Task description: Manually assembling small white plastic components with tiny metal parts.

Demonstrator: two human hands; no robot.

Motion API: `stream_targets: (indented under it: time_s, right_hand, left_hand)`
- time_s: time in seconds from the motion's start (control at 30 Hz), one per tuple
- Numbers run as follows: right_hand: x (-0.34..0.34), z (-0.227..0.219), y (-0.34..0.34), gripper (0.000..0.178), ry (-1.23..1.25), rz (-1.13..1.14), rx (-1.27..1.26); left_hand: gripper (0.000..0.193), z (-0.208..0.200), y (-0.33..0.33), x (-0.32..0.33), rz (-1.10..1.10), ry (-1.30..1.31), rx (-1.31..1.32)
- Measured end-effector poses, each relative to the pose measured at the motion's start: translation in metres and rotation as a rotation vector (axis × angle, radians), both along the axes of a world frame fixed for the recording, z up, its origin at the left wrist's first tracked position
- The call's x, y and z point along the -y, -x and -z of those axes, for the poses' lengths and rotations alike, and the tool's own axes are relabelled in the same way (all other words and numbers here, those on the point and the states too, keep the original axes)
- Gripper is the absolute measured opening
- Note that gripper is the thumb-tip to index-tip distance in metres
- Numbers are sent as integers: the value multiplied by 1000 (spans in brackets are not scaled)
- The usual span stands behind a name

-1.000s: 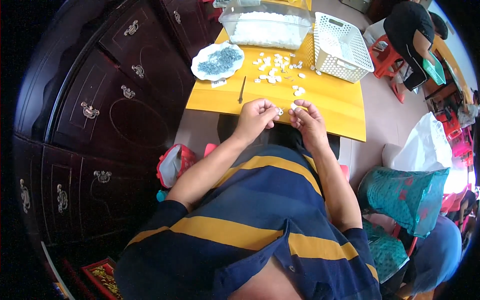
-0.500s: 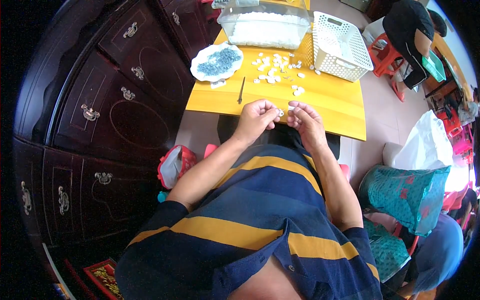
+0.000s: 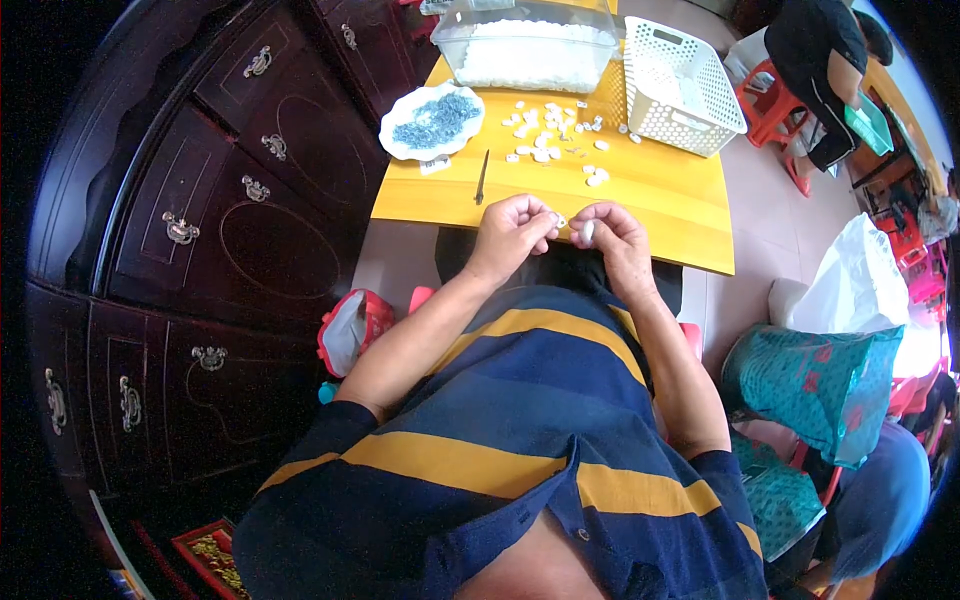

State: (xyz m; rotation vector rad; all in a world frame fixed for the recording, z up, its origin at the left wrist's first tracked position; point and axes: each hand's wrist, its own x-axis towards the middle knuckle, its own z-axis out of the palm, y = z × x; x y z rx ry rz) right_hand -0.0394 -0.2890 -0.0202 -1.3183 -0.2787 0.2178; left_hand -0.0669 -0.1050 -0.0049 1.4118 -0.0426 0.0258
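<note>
Dish (image 3: 389,132) of blue-grey slivers: worktop's (image 3: 660,205) left edge, presumably for easy reach. Left hand (image 3: 515,235): fingertips pinched on small white piece (image 3: 561,221) above near edge. Right hand (image 3: 617,245): likewise pinched, white oval (image 3: 587,231) held just beside (probably for a clear view). Perforated basket (image 3: 690,133): far right corner.

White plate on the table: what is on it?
The white plate holds a loose heap of small grey-blue pieces. Its rim shows; most of its middle and any pieces beneath the top layer are covered.
</note>
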Motion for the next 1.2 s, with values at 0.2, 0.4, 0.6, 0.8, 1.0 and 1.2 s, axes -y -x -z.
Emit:
stream_targets:
  time_s: [0.2,0.4,0.6,0.8,1.0,1.2]
  right_hand:
    - [-11,-5,14,17,85,-21,-201]
    - [-10,44,25,14,30,-330,-446]
    - [-6,47,24,18,-174,-311,-614]
    - [-9,19,36,11,-479,-243,-789]
    - [14,20,43,19,-734,-293,-843]
    - [70,80,52,20,-680,109,-994]
  left_hand:
    - [12,10,0,-2,49,-3,-13]
    - [11,8,-2,-1,28,39,-84]
    - [11,5,1,9,90,13,-53]
    - [13,-15,14,29,374,-75,-83]
    - [14,-21,13,51,525,-241,64]
    - [14,-18,20,55,494,-150,-16]
